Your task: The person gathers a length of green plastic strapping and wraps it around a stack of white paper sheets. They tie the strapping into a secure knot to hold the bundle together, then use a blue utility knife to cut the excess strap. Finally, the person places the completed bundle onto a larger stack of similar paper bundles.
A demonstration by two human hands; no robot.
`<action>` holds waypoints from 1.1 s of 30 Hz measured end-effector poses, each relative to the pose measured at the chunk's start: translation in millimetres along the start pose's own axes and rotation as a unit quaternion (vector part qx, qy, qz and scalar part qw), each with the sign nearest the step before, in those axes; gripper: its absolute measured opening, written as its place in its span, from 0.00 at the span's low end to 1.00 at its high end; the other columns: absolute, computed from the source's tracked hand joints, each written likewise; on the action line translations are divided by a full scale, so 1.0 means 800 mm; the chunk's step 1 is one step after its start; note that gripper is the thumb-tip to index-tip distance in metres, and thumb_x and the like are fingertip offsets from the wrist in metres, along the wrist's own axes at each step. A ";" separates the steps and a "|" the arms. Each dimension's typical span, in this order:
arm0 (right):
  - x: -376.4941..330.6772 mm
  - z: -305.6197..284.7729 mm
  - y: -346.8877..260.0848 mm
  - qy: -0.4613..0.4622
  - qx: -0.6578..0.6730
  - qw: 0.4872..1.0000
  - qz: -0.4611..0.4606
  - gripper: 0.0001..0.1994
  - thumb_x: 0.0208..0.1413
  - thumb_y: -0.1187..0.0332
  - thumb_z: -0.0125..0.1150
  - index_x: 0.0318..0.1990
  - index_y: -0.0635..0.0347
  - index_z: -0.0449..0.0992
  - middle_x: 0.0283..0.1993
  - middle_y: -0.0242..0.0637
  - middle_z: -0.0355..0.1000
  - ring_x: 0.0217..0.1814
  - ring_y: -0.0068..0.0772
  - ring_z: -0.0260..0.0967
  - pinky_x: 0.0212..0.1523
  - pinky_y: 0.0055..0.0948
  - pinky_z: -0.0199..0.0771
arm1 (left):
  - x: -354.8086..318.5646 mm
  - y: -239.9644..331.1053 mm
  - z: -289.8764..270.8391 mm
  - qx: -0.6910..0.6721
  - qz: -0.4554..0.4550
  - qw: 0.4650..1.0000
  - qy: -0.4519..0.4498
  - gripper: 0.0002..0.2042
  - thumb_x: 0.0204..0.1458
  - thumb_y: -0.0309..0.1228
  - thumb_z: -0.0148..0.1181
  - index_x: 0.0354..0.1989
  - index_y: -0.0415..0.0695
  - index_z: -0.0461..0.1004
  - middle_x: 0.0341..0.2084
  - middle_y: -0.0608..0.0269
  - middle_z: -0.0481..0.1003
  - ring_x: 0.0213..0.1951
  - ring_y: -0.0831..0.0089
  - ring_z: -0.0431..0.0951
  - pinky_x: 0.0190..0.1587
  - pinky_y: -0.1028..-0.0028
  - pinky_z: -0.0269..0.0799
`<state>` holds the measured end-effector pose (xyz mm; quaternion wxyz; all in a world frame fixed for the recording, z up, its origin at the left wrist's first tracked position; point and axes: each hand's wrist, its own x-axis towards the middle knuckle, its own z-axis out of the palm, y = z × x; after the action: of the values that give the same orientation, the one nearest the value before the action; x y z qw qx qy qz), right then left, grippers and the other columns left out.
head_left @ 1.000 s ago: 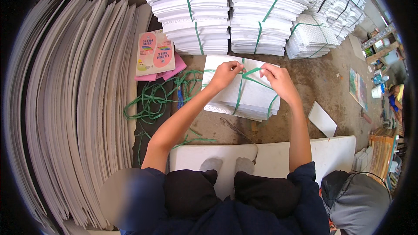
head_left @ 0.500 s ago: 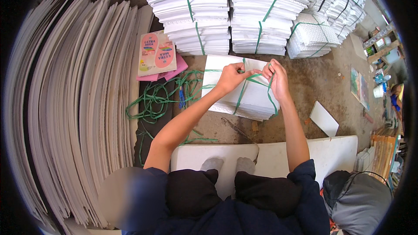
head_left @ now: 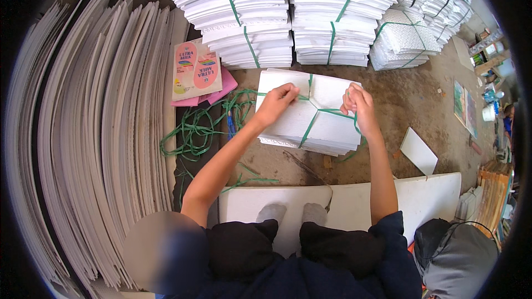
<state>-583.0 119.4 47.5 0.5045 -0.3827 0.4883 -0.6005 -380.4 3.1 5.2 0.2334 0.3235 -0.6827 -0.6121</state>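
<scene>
A stack of white corrugated sheets [head_left: 285, 123] lies flat on the floor in front of me. Flat green strapping twine [head_left: 309, 128] crosses over it, its lines meeting near the middle of the top sheet. My left hand [head_left: 277, 104] is over the left part of the stack, thumb and fingers pinched on the twine that runs left. At the stack's right edge my right hand [head_left: 360, 105] is closed around the other length, which hangs in a loop below the fingers. A tangle of loose green twine [head_left: 191, 133] lies left of the stack, with a narrow blue object [head_left: 230, 124] beside it.
Tied white bundles [head_left: 246, 11] rise in tall piles behind the stack. Large grey-white sheets [head_left: 105, 149] stand on edge along the left. A printed carton piece [head_left: 197, 72] rests on pink sheets [head_left: 224, 86]. A small white panel [head_left: 418, 151] lies right, a pale board [head_left: 399, 194] near my feet.
My hands have moved apart, the left one leftward and the right slightly down and right. The twine between them now lies flat across the stack with its crossing pulled down onto the top sheet.
</scene>
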 end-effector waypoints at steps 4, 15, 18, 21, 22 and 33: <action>0.022 0.018 -0.037 -0.084 0.013 0.996 -0.018 0.14 0.59 0.63 0.39 0.23 0.59 0.56 0.19 0.29 0.54 0.22 0.19 0.52 0.31 0.23 0.61 | 0.008 0.042 0.045 0.134 0.080 0.988 0.010 0.10 0.54 0.33 0.46 0.34 0.38 0.68 0.25 0.59 0.76 0.25 0.71 0.70 0.35 0.76 0.65; 0.113 -0.002 0.018 0.049 -0.282 0.946 -0.154 0.11 0.58 0.63 0.44 0.32 0.62 0.70 0.33 0.31 0.66 0.36 0.23 0.59 0.44 0.23 0.59 | 0.009 0.036 0.068 0.147 0.127 0.981 -0.011 0.10 0.53 0.34 0.49 0.29 0.38 0.70 0.19 0.58 0.74 0.20 0.66 0.71 0.27 0.72 0.66; 0.104 0.024 0.013 0.174 -0.479 0.803 -0.310 0.10 0.51 0.66 0.53 0.39 0.58 0.68 0.34 0.35 0.67 0.43 0.36 0.58 0.48 0.33 0.56 | 0.007 0.006 0.064 -0.012 0.092 0.996 -0.013 0.11 0.55 0.34 0.46 0.28 0.39 0.70 0.21 0.64 0.73 0.22 0.76 0.70 0.28 0.74 0.65; 0.058 0.034 0.012 0.172 -0.491 0.784 -0.339 0.16 0.45 0.73 0.56 0.44 0.57 0.64 0.37 0.34 0.68 0.47 0.39 0.58 0.51 0.38 0.53 | 0.003 0.014 0.055 -0.127 -0.046 0.990 -0.044 0.11 0.57 0.36 0.43 0.30 0.43 0.70 0.24 0.69 0.72 0.24 0.81 0.67 0.31 0.78 0.63; 0.038 0.037 0.021 0.129 -0.469 0.812 -0.322 0.16 0.45 0.74 0.55 0.44 0.58 0.64 0.38 0.34 0.68 0.48 0.39 0.58 0.52 0.38 0.52 | -0.002 0.023 0.051 -0.154 -0.105 0.981 -0.054 0.11 0.57 0.37 0.43 0.30 0.45 0.70 0.25 0.71 0.72 0.24 0.81 0.65 0.32 0.80 0.62; 0.019 0.033 0.036 -0.003 -0.347 0.915 -0.205 0.20 0.43 0.79 0.54 0.46 0.59 0.61 0.35 0.31 0.70 0.52 0.38 0.55 0.55 0.37 0.50 | 0.008 0.026 0.037 0.033 0.014 0.998 -0.047 0.12 0.54 0.36 0.46 0.31 0.40 0.72 0.24 0.65 0.74 0.29 0.80 0.68 0.36 0.78 0.63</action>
<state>-554.2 99.1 25.1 0.2073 -0.6272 0.5750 -0.4828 -409.0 19.4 21.0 0.1992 0.2926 -0.7171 -0.6005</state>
